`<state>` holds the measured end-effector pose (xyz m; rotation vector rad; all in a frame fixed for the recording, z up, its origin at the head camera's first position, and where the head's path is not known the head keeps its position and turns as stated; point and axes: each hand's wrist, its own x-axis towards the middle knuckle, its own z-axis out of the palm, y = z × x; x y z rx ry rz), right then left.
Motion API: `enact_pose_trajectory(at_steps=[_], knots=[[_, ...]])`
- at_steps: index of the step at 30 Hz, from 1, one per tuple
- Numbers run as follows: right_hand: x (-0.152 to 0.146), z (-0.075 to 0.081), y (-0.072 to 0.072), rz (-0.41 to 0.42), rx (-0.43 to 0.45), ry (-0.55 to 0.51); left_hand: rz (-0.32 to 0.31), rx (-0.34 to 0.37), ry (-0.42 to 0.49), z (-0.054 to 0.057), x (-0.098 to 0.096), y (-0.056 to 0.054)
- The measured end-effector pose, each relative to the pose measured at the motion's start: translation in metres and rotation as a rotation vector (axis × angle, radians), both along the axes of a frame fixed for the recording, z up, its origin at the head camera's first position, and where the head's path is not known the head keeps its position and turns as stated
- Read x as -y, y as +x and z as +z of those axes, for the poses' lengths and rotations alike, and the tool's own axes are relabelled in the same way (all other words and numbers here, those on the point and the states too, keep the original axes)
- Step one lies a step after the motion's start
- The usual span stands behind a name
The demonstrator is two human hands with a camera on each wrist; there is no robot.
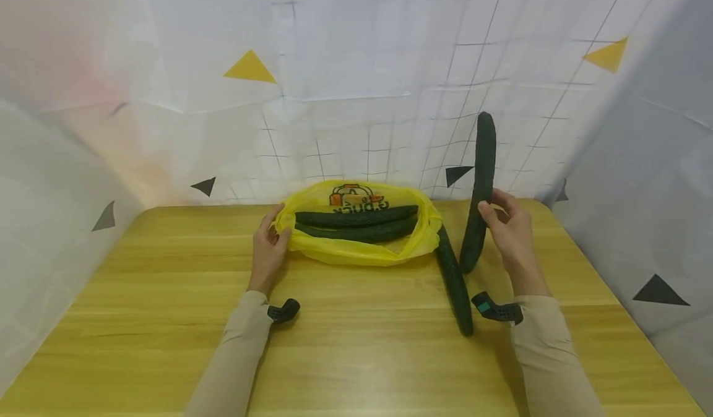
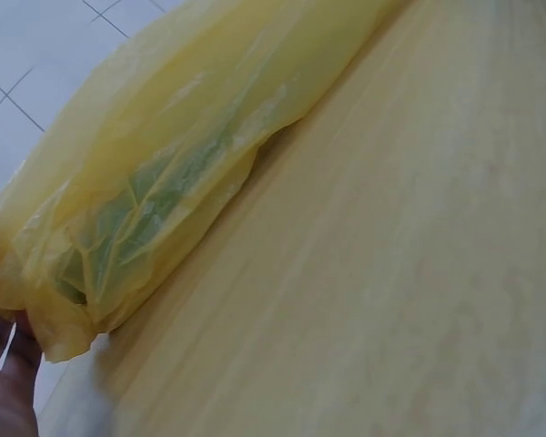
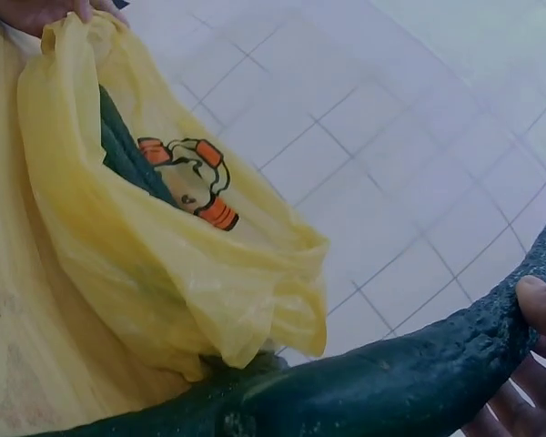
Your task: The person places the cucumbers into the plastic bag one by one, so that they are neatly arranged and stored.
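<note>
A yellow plastic bag (image 1: 356, 256) lies open near the table's back edge, with two dark green cucumbers (image 1: 362, 220) inside. My left hand (image 1: 268, 250) pinches the bag's left end between thumb and fingers; the left wrist view shows this end bunched at the fingers (image 2: 16, 350). In my right hand (image 1: 509, 222) a long cucumber (image 1: 484, 163) is held nearly upright, its lower end near the tabletop. Another cucumber (image 1: 455, 284) lies slanted on the table, its far end against the bag's right side. The right wrist view shows the held cucumber (image 3: 382, 391) across the bottom, in front of the bag (image 3: 191, 300).
The wooden table (image 1: 356, 355) reaches back to a white sheet (image 1: 345, 132) with grid lines and triangles, which hangs behind and at both sides. A black wrist camera (image 1: 284, 311) sits on the left sleeve, another camera (image 1: 496, 310) on the right.
</note>
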<state>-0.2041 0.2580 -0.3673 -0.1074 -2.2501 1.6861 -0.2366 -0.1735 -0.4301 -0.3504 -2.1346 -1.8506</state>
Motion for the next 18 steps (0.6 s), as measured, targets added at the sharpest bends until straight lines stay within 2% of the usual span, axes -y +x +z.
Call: enact_pose_trajectory(at_steps=[8,18], knots=[[0.008,0.008,0.000,-0.019,-0.081,-0.041,0.003,0.014,-0.007,0.001,0.000,0.002],[0.023,0.019,0.001,-0.066,-0.094,-0.119,0.001,0.005,-0.004,-0.001,0.000,0.000]])
